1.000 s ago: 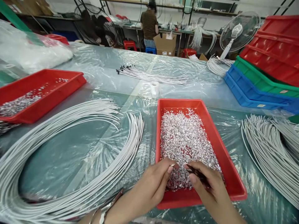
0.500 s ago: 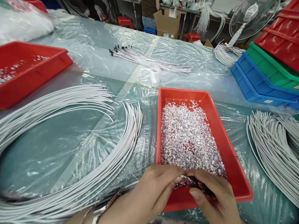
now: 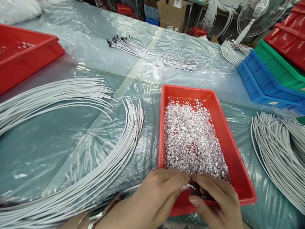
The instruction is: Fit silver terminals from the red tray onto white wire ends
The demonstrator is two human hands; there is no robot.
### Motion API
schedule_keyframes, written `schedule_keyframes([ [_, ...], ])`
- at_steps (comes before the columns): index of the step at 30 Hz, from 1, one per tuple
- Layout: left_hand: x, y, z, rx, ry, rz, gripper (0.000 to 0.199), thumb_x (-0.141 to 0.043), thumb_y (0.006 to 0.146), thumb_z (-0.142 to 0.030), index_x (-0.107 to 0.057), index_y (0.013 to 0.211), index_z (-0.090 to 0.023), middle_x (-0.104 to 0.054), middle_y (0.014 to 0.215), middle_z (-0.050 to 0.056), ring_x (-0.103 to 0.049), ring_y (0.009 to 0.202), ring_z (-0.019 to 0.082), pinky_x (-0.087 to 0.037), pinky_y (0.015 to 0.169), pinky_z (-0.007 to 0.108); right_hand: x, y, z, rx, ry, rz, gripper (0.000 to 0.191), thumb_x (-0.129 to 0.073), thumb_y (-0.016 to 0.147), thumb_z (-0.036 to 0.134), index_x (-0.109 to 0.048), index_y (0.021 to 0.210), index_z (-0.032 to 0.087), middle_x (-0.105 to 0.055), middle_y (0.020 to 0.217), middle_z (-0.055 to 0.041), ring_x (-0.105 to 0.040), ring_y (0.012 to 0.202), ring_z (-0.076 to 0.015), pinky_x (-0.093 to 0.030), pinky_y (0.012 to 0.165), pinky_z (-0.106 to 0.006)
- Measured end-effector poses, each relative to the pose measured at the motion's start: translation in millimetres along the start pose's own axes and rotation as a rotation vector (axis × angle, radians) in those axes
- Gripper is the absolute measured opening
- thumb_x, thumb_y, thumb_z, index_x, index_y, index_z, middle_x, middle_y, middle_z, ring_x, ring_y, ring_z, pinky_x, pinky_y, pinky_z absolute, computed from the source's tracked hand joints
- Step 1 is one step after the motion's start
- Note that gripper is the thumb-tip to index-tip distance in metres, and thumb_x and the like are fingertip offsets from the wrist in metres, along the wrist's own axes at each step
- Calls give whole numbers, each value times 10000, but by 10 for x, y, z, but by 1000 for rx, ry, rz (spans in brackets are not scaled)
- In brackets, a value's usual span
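Observation:
Over the near edge of a red tray [image 3: 238, 165], both hands meet at their fingertips. My left hand [image 3: 162, 194] pinches the end of a white cable [image 3: 130, 189] that runs back under the wrist. In my right hand [image 3: 216, 197] is a dark object [image 3: 199, 190], mostly hidden by the fingers, touching the cable end. Small shiny silver pieces [image 3: 193, 136] cover much of the tray's floor. Left of the tray, a large bundle of white cables [image 3: 111, 159] curves across the plastic-covered table [image 3: 59, 143].
Another red tray [image 3: 30, 60] stands at the far left. A clear film roll [image 3: 158, 70] and black-tipped cables [image 3: 147, 55] lie beyond the tray. At the right are a grey cable bundle [image 3: 278, 149] and stacked blue bins [image 3: 269, 86]; a fan [image 3: 254, 16] stands behind.
The view has shifted slightly, so the table items appear higher. My right thumb has moved a little left, closer to the left fingertips; both hands keep their holds.

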State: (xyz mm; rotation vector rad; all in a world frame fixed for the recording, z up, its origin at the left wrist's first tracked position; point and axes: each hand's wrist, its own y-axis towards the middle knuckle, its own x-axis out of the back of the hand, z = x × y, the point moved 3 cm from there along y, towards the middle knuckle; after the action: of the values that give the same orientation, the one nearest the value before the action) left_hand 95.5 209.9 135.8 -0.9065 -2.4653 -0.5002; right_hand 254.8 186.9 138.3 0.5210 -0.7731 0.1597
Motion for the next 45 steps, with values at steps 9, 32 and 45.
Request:
schedule_keyframes([
  [9, -20, 13, -4, 25, -20, 69, 213, -306, 917, -120, -507, 923, -191, -648, 825, 30, -601, 659, 146, -466, 589, 232, -22, 17, -2, 38, 19, -6, 216, -442, 947, 384, -550, 1002, 205, -629, 613, -8, -597, 463, -161, -469, 401, -267],
  [32, -32, -7, -14, 90, -79, 50, 218, -273, 955, -201, -449, 826, -200, -551, 701, -13, -556, 607, 124, -462, 626, 238, 16, 83, 29, -25, 84, 57, 160, -464, 951, 354, -562, 947, 228, -651, 626, 10, -607, 476, -139, -480, 417, -250],
  [45, -24, -14, -1, 97, -113, 45, 241, -284, 951, -205, -485, 818, -204, -552, 683, -19, -558, 610, 123, -473, 664, 242, -15, 45, 13, 1, 100, 1, 150, -492, 930, 340, -589, 966, 231, -630, 583, 13, -602, 462, -156, -481, 397, -257],
])
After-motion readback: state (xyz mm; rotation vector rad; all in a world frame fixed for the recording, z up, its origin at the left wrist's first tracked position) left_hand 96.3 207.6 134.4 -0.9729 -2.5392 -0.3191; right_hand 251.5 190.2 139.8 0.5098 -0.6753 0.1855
